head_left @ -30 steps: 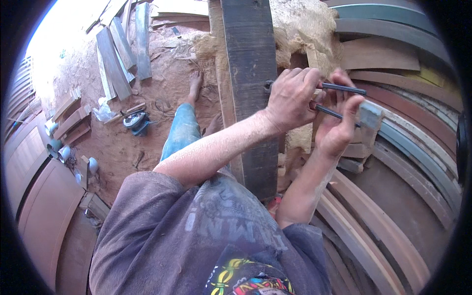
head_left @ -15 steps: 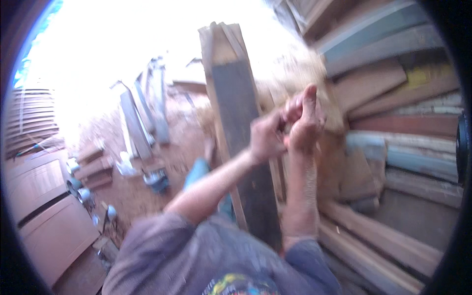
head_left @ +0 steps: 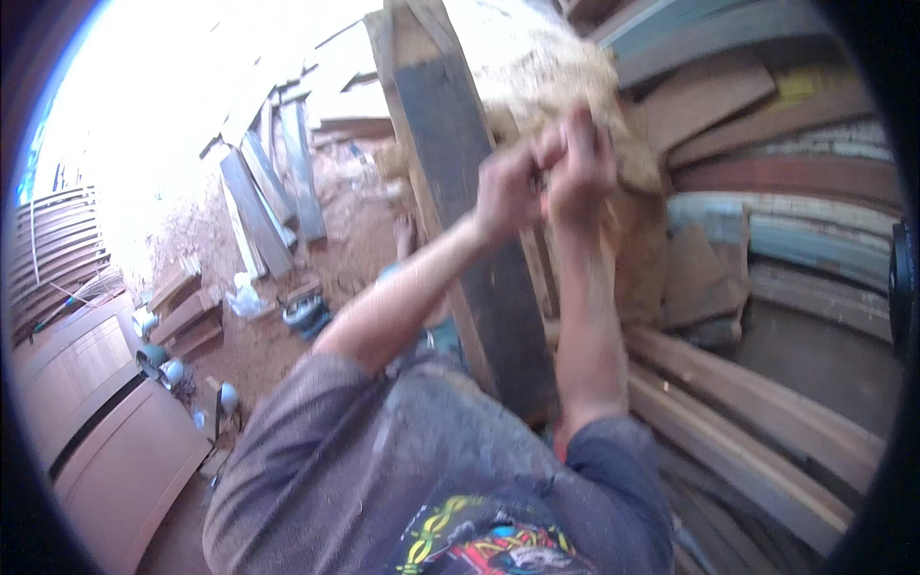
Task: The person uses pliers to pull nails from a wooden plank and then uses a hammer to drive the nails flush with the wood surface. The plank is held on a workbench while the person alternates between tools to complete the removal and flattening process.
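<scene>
Left hand: curled against your right; blurred, can't tell if grasping.
Right hand: raised, fingers bent; can't tell its grip either.
Red bit: between your hands, kind unclear.
Beam: under your left forearm.

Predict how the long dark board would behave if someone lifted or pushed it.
The board would probably stay stiff, since it looks like solid wood. It is likely heavy, being long and broad. Its flat face suggests sliding rather than rolling.
</scene>
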`<state>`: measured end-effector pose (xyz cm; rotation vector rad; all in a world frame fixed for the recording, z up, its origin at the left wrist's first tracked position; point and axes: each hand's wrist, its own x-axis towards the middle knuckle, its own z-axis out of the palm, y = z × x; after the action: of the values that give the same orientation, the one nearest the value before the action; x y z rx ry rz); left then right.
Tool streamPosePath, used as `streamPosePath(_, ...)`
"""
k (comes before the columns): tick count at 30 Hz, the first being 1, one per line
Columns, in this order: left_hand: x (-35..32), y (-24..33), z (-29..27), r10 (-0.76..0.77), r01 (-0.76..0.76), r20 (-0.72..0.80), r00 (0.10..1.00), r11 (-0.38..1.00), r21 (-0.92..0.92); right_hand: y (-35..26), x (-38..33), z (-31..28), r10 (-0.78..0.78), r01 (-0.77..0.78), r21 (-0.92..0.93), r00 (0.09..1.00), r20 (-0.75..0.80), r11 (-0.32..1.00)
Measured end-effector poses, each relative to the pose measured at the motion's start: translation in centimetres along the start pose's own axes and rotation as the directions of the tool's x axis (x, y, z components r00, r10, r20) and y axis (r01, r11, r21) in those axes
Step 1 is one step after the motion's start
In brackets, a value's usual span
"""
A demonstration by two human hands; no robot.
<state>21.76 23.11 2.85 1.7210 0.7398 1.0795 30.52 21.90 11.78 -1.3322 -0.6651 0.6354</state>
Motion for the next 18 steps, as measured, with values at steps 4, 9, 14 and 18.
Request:
streamPosePath(4,3.4,-1.0,2.5,-0.042,0.045,-0.159,0.986,0.999,0.017,-0.7,4.9,0.6,0.191,-0.19,0.032,0.981,-0.019,0.981)
streamPosePath(9,1.3,0.0,1.4,-0.019,0.016,-0.028,0.999,0.995,-0.096,0.7,0.8,-1.1,-0.067,0.067,-0.019,0.998,0.012,0.998)
streamPosePath(14,4.2,-1.1,2.8,-0.046,0.039,-0.146,0.988,0.998,-0.048,-0.9,5.3,0.7,0.194,-0.193,-0.042,0.981,0.03,0.98)
streamPosePath(18,1.9,-1.1,2.2,-0.069,0.067,-0.015,0.998,0.993,-0.094,0.9,2.7,-1.4,-0.074,0.078,-0.057,0.995,0.073,0.995)
